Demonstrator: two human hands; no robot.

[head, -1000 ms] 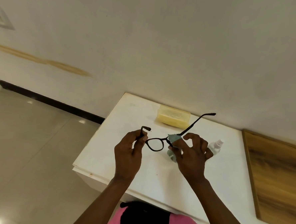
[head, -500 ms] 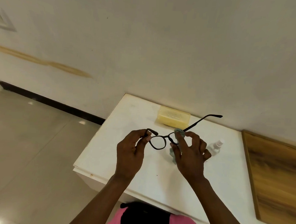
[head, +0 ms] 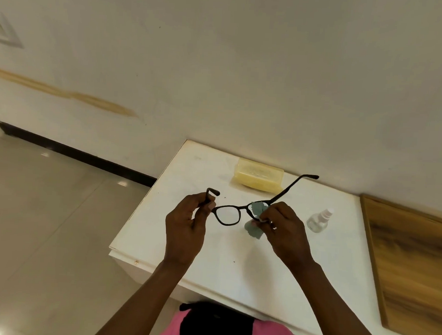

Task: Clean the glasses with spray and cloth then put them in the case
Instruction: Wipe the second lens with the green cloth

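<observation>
A person held a pair of black-framed glasses (head: 227, 214) above a white worktop (head: 235, 259), both temple arms unfolded. The left hand (head: 185, 230) pinched the frame at its left hinge, thumb and fingers curled in a narrow grip just below the bent end of the left temple. The right hand (head: 286, 231) gripped a pale blue-green cloth (head: 257, 208), bunched over the right lens, its fingers curled round the fabric and pressing it to the glass; a loose fold of the cloth hung beneath the frame. The left lens was uncovered and showed the worktop through it. The right temple arm pointed up and away toward the wall, its tip above the far edge of the worktop.

A translucent yellow case (head: 259, 177) lay closed on the worktop near the wall, beyond the glasses and well apart from both hands. A small clear spray bottle (head: 319, 220) with a white nozzle stood just to the right of the right hand, tilted in the wide-angle view. A wood-grain panel (head: 413, 269) ran along the right edge of the worktop. Behind rose a cream wall (head: 221, 63) marked with a tan streak, a socket plate (head: 0, 32) at its far left, and a dark skirting strip above a glossy tiled floor (head: 43, 221). Pink and black clothing (head: 218, 327) showed at the bottom of the frame.
</observation>
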